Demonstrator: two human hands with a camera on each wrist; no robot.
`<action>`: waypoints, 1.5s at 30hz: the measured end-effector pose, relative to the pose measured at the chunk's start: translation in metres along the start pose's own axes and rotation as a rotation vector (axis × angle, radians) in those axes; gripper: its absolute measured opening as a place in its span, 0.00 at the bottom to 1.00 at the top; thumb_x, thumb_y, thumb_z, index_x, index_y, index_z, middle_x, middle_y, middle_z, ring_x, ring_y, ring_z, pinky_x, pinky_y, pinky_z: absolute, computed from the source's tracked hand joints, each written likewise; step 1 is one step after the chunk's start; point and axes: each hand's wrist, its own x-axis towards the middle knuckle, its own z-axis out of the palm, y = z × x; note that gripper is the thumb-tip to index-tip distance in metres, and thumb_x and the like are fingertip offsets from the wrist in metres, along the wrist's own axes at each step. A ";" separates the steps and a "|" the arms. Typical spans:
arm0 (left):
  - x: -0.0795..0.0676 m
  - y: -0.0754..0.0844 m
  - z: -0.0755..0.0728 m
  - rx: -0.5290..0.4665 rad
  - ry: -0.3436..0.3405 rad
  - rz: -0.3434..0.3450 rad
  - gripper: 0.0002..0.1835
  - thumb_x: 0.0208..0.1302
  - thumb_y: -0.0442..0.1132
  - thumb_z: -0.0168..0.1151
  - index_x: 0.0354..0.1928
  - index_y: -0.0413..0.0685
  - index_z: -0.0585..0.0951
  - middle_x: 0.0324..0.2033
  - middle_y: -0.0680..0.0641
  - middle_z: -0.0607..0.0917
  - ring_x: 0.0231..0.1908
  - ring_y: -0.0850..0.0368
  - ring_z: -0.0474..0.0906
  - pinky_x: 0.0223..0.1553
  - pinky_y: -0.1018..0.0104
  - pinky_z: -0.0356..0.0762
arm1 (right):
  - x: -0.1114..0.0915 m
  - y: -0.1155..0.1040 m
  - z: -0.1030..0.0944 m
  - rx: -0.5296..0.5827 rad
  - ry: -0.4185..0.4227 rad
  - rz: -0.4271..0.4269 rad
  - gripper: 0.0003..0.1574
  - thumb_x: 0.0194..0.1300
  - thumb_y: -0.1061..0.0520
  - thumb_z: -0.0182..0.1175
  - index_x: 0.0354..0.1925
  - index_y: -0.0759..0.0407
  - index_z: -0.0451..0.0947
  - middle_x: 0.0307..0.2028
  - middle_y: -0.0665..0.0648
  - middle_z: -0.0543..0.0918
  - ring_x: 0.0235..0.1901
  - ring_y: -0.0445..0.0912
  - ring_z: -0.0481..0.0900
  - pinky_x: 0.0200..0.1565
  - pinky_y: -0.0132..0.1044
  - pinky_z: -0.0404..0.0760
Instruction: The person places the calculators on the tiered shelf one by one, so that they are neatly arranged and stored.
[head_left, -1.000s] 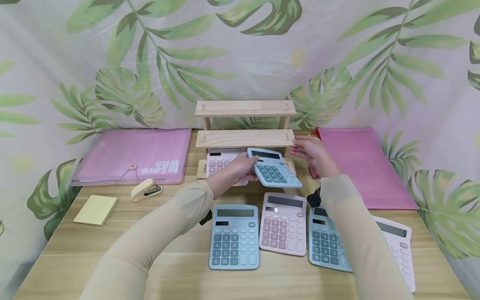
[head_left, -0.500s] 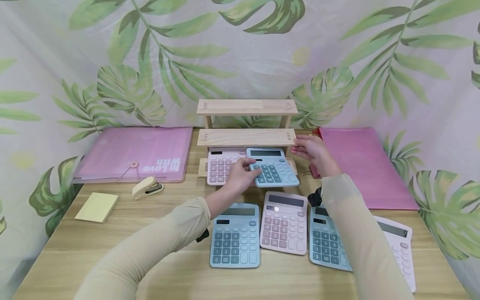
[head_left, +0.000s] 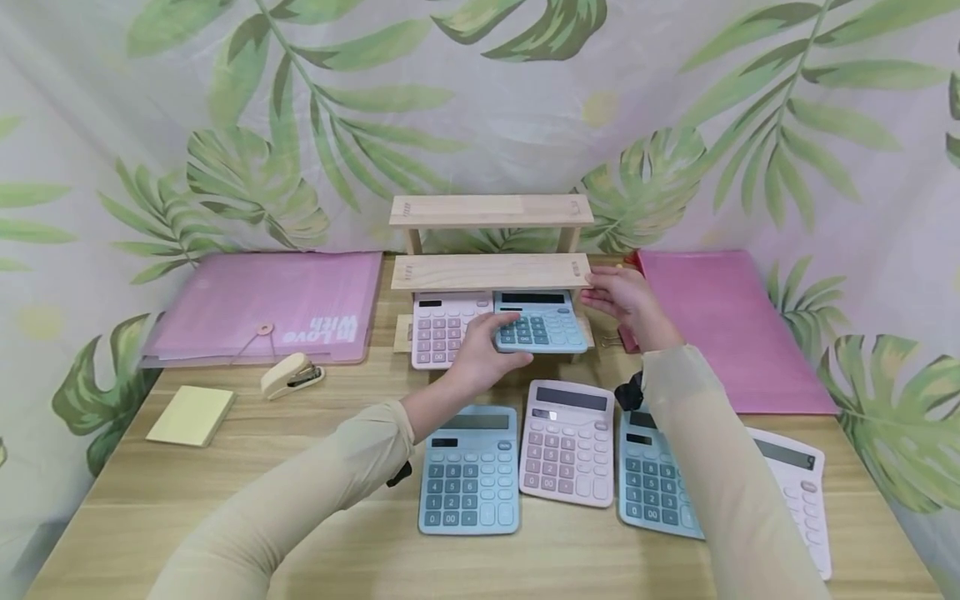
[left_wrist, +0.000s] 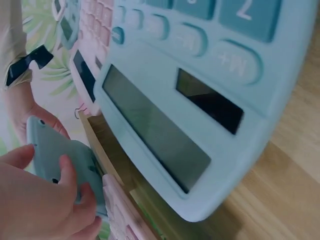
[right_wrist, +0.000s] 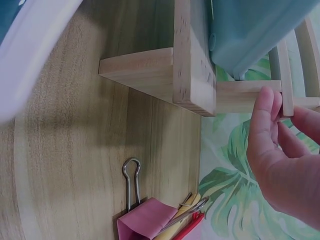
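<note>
A two-tier wooden rack [head_left: 491, 272] stands at the back middle of the table. On its lower level a pink calculator [head_left: 431, 333] leans at the left, with a blue calculator [head_left: 551, 333] beside it at the right. My left hand [head_left: 476, 357] holds the blue calculator by its left side and lower edge; the fingers [left_wrist: 69, 172] touch its back in the left wrist view. At the rack's right end, my right hand [head_left: 628, 302] pinches the end of a wooden board [right_wrist: 287, 95] between thumb and fingers.
In front lie a blue calculator [head_left: 468, 475], a pink one [head_left: 567, 446], another blue one [head_left: 652, 487] and a pale pink one [head_left: 798, 500]. A stapler [head_left: 291, 377], sticky notes [head_left: 191, 415] and a purple folder [head_left: 270, 304] are left. A pink folder [head_left: 731, 333] and binder clip [right_wrist: 145, 215] are right.
The blue calculator has straightened from a tilt and moved back into the rack beside the pink one. My left hand has shifted its hold toward the lower edge. The right hand stays on the rack.
</note>
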 end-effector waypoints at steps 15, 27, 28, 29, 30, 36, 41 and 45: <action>-0.003 -0.010 -0.001 0.479 -0.036 0.245 0.33 0.57 0.55 0.61 0.64 0.51 0.69 0.68 0.39 0.59 0.66 0.42 0.61 0.64 0.51 0.67 | 0.000 0.000 0.000 0.018 0.004 -0.001 0.35 0.67 0.62 0.50 0.69 0.64 0.52 0.27 0.49 0.83 0.30 0.40 0.82 0.43 0.32 0.84; 0.008 -0.015 0.011 1.222 0.247 0.693 0.33 0.49 0.60 0.66 0.53 0.47 0.79 0.46 0.42 0.82 0.40 0.50 0.79 0.37 0.63 0.82 | 0.001 0.000 0.000 0.011 0.011 0.008 0.35 0.67 0.62 0.50 0.69 0.63 0.52 0.29 0.50 0.82 0.31 0.41 0.82 0.47 0.33 0.83; 0.009 -0.016 0.012 1.242 0.261 0.706 0.33 0.47 0.59 0.68 0.52 0.46 0.79 0.45 0.42 0.83 0.40 0.50 0.79 0.37 0.64 0.82 | 0.001 0.000 0.000 0.010 0.010 0.009 0.35 0.67 0.62 0.50 0.69 0.63 0.52 0.29 0.49 0.82 0.31 0.41 0.82 0.47 0.33 0.83; 0.011 -0.017 0.014 1.261 0.268 0.716 0.34 0.46 0.59 0.68 0.52 0.45 0.79 0.44 0.41 0.83 0.41 0.50 0.79 0.38 0.64 0.82 | 0.001 0.000 0.000 0.011 0.010 0.010 0.35 0.67 0.62 0.50 0.69 0.63 0.52 0.29 0.49 0.82 0.31 0.41 0.82 0.48 0.33 0.82; 0.012 -0.018 0.015 1.282 0.278 0.722 0.34 0.46 0.59 0.69 0.52 0.44 0.79 0.44 0.41 0.83 0.42 0.50 0.79 0.38 0.64 0.82 | 0.001 0.000 0.000 0.014 0.011 0.011 0.35 0.67 0.62 0.50 0.69 0.63 0.52 0.29 0.49 0.82 0.31 0.41 0.82 0.49 0.33 0.82; 0.017 -0.022 0.018 1.300 0.301 0.747 0.35 0.41 0.60 0.71 0.49 0.43 0.80 0.41 0.43 0.85 0.44 0.52 0.78 0.38 0.64 0.78 | 0.001 -0.001 0.002 0.010 0.006 0.006 0.35 0.67 0.62 0.50 0.69 0.63 0.53 0.29 0.49 0.82 0.31 0.41 0.82 0.48 0.33 0.82; 0.001 -0.018 0.006 1.213 0.254 0.734 0.32 0.48 0.63 0.65 0.46 0.44 0.80 0.45 0.42 0.83 0.43 0.50 0.77 0.40 0.62 0.77 | 0.000 -0.002 0.003 0.008 0.013 0.006 0.35 0.67 0.62 0.50 0.69 0.64 0.52 0.30 0.50 0.81 0.32 0.41 0.82 0.45 0.31 0.83; -0.038 -0.015 -0.021 1.130 0.195 0.652 0.25 0.55 0.63 0.58 0.34 0.47 0.80 0.31 0.48 0.83 0.29 0.56 0.75 0.28 0.68 0.75 | 0.000 -0.001 0.002 -0.003 0.020 0.016 0.35 0.67 0.62 0.50 0.69 0.63 0.52 0.30 0.50 0.81 0.32 0.41 0.81 0.43 0.29 0.83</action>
